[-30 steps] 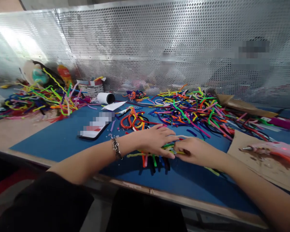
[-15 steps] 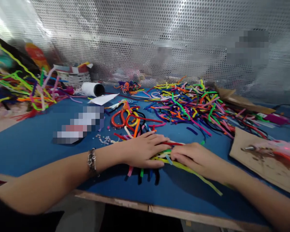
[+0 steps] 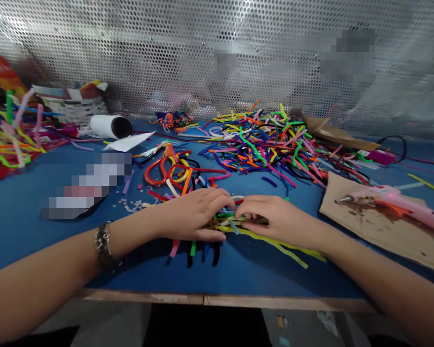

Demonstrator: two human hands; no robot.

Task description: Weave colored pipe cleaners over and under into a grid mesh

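Two hands, centre frame: left hand [image 3: 202, 214] now more arched over the pipe-cleaner lattice [image 3: 228, 222]; right hand [image 3: 275, 219] less tightly closed than half a second ago, thumb and fingers parted. Suggests strips being adjusted. Undersides hidden; cannot tell either grip. One glue gun [image 3: 405, 202], right; one white tube [image 3: 103, 126], upper left.

White tube [image 3: 101, 126] beside white paper [image 3: 129, 142]
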